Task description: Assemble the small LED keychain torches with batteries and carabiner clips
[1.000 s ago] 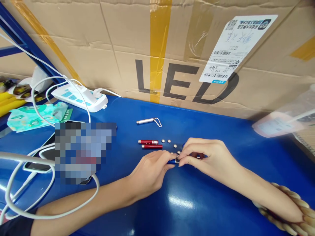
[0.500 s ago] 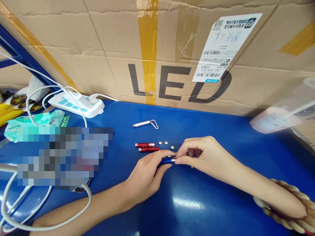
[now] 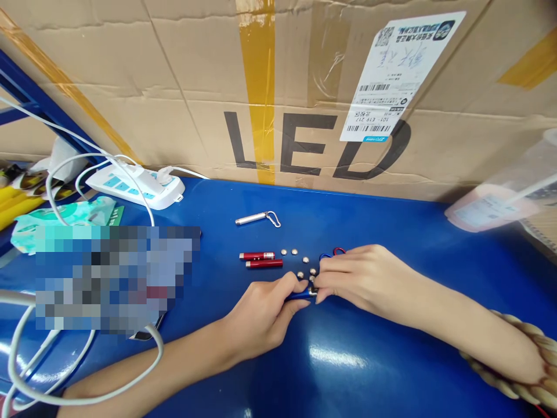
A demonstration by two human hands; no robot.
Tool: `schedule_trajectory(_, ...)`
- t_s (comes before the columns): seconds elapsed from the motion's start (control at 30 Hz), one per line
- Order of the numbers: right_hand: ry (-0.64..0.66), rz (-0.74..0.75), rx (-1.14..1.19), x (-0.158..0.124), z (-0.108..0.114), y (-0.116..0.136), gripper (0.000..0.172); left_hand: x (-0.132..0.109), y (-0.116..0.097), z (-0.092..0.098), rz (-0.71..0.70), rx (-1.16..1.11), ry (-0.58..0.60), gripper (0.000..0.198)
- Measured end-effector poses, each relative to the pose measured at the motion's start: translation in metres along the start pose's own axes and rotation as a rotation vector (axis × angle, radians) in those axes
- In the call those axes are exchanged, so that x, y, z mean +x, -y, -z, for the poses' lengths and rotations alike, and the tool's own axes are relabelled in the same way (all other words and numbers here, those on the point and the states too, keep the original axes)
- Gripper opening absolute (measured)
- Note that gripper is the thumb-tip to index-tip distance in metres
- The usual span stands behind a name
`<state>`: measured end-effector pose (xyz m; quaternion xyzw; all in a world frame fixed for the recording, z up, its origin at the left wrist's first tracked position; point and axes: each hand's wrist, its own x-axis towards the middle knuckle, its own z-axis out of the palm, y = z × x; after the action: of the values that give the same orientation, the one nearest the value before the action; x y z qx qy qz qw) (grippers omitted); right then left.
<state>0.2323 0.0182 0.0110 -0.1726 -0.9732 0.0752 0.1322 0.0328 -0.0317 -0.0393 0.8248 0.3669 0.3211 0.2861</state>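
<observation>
Left hand (image 3: 270,307)'s got the blue tube (image 3: 299,295) gripped over the desk (image 3: 209,255), right hand (image 3: 369,281)'s pinching its silver end (image 3: 313,292), so I'd hold it steady and not bump those loose discs (image 3: 305,260) right beside it.

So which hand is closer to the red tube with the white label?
Left. The left hand is below the red tube in the view, not touching it; the right hand is farther off to the right, past most of the small silver pieces.
</observation>
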Motion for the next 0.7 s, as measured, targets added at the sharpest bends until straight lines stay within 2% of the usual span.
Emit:
schedule_trajectory(0.13, 0.004, -0.039, -0.031, 0.001, -0.005, 0.005, 0.033, -0.002, 0.0, -0.001, -0.064, 0.064, -0.026, 0.012)
schedule_trajectory(0.3, 0.006, -0.125, 0.066, 0.002, -0.01, 0.008, 0.028, -0.004, 0.002, -0.003, -0.103, 0.126, -0.049, 0.015)
schedule_trajectory(0.43, 0.001, -0.105, 0.095, 0.001, -0.01, 0.009, 0.027, -0.004, 0.003, -0.002, -0.138, 0.109, -0.043, 0.015)
schedule_trajectory(0.53, 0.033, -0.087, 0.022, 0.0, -0.009, 0.011, 0.029, -0.003, 0.003, -0.001, -0.165, 0.138, -0.019, 0.018)
schedule_trajectory(0.7, -0.006, -0.069, -0.076, 0.001, -0.012, 0.018, 0.029, -0.004, 0.003, -0.001, -0.203, 0.213, -0.033, 0.022)
